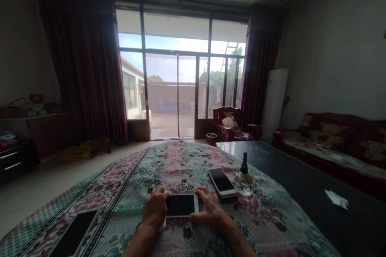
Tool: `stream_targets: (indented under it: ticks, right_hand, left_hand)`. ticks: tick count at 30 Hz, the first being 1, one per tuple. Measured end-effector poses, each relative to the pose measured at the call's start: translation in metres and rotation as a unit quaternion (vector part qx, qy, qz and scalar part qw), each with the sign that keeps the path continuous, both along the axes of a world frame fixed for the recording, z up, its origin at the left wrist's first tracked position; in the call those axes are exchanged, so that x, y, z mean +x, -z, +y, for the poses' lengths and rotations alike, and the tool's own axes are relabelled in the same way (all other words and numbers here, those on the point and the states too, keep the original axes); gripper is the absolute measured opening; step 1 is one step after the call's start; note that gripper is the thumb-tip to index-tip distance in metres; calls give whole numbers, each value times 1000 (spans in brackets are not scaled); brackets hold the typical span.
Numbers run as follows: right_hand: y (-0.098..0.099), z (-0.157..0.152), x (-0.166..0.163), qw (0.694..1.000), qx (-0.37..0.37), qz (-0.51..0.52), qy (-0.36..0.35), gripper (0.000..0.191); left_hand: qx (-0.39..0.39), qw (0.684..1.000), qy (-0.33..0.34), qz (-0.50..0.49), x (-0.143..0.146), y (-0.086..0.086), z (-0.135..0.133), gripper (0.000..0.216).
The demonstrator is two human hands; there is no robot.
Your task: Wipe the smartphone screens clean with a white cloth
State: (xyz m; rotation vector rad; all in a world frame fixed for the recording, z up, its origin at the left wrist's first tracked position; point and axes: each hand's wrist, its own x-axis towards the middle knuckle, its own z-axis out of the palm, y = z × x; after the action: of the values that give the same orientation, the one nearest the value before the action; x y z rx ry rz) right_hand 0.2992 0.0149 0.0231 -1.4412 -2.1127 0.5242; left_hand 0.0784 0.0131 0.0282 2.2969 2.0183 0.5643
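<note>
A white smartphone point(181, 205) with a dark screen lies sideways between my two hands, low over the flowered cloth point(129, 186). My left hand point(156, 208) grips its left end, and a bit of something white shows beneath that hand. The right end is pinched by my right hand point(208, 209), thumb at the near edge and fingers at the far edge. Just beyond my right hand rests a second white phone point(222, 181), screen up. Beside it stands a clear glass bottle point(244, 183) with a black dropper-like top. A flat dark panel point(74, 233) lies at the lower left.
To the right is a dark tabletop point(289, 176) with a crumpled white paper point(337, 199) on it. A red sofa point(331, 132) runs along the right wall. A chair point(227, 122) stands near the glass door point(171, 96); a low cabinet point(15, 160) is at left.
</note>
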Motion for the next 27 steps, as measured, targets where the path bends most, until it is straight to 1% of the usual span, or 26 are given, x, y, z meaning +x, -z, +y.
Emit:
stream_targets:
  ticks: [4,7,10,13,15,17,20,25,27]
  right_hand:
    - [-4,-2,2,1000,-9,2,-11,73]
    - [-7,-4,3,1000,-10,5,-23,75]
    - [-5,-4,4,1000,-5,5,-21,75]
    - [1,-1,4,1000,3,8,-17,76]
    - [4,1,4,1000,6,13,-18,77]
    - [5,2,3,1000,3,17,-17,78]
    - [4,2,2,1000,-1,19,-11,75]
    - [4,3,0,1000,7,9,-2,71]
    - [6,4,0,1000,14,7,-2,68]
  left_hand:
    - [11,1000,-8,-4,-4,1,-12,35]
    - [5,1000,-10,-12,-4,4,-23,37]
    - [-12,1000,-7,-10,-7,13,-31,43]
    - [-15,1000,-2,-4,-15,26,-35,49]
    - [-16,1000,18,-3,-21,33,-34,52]
    - [-17,999,38,-1,-26,36,-29,50]
    - [-12,999,46,5,-26,32,-20,46]
    - [-9,999,38,-7,-15,14,-5,41]
    - [-4,999,34,-19,-12,10,2,38]
